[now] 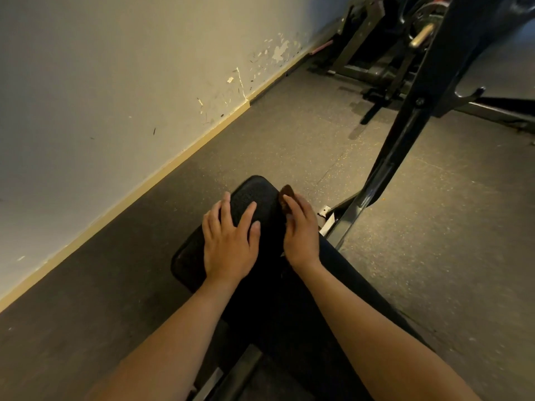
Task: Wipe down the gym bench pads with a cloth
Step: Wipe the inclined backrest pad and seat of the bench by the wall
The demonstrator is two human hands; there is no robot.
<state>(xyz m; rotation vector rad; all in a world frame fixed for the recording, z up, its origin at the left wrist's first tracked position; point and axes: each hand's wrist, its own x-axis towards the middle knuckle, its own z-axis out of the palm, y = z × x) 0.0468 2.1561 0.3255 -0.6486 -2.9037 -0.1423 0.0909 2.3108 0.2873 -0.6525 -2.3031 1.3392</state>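
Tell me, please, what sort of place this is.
Most likely a gym: a black padded bench, the end of a barbell on a dark metal rack, and a speckled rubber floor.

Head-worn camera looks steeply down, close over the bench pad [257, 195].

Matt textured black pad [254, 195], brown cloth [286, 198], speckled rubber floor [289, 146]

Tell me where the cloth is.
Head view, centre: the brown cloth is held in the right hand against the right edge of the bench pad.
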